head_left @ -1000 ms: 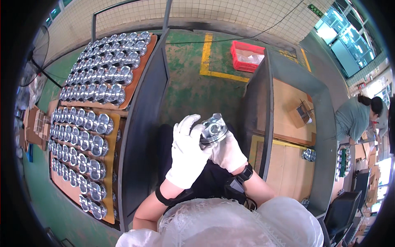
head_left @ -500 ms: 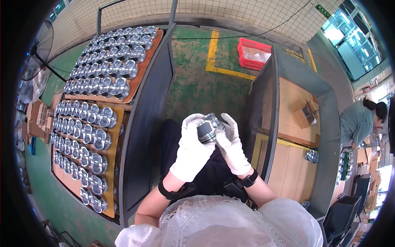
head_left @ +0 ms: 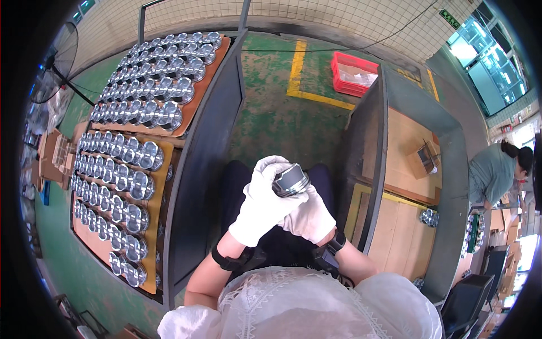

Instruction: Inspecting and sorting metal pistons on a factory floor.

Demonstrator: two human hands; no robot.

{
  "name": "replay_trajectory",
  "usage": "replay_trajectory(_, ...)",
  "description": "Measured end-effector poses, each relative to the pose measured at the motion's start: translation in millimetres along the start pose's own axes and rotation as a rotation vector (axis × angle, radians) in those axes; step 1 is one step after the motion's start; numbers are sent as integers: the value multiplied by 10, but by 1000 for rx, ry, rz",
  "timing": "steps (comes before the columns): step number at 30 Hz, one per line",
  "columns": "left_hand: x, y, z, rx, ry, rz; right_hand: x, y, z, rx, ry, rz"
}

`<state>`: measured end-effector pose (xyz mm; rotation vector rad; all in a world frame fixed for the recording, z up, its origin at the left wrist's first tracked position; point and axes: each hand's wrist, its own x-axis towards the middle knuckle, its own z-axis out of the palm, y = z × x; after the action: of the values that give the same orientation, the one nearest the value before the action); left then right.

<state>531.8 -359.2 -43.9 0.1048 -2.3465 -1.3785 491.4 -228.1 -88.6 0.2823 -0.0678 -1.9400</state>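
A metal piston [head_left: 290,180] with a dark coated skirt and ring grooves is held in front of my lap. My left hand [head_left: 258,198], in a white glove, wraps round its left side with curled fingers. From below and to the right, my gloved right hand [head_left: 312,217] holds it too; most of that hand's fingers are hidden behind the piston and the left hand. Beside me on the left, many shiny pistons [head_left: 141,185] stand in rows on a tan board [head_left: 162,220], with further rows [head_left: 169,116] on the board beyond.
A dark metal cart side [head_left: 197,186] rises close on my left. To my right stands a grey metal bin [head_left: 451,226] with brown boards, a small carton [head_left: 420,160] and a few pistons [head_left: 429,217]. A red crate [head_left: 353,85] sits on the green floor ahead. A co-worker [head_left: 497,169] bends at the far right.
The piston has been turned between my hands, so its dark skirt now faces up. My right hand has moved down and left, from beside the piston to underneath it.
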Motion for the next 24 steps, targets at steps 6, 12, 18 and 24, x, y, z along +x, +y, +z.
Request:
replay_trajectory(6, -2, 32, -27, 1, -32, -63, 11, -39, -3, -48, 74, -48)
replay_trajectory(12, -13, -11, -7, -14, 31, -12, -55, -93, 153, -687, 73, -458)
replay_trajectory(18, 1, -109, 36, 79, 69, 69, -85, -125, 122, -934, 255, -797)
replay_trajectory(24, -2, -221, 143, 86, 91, 56, -54, -43, 155, -1606, 365, -1064)
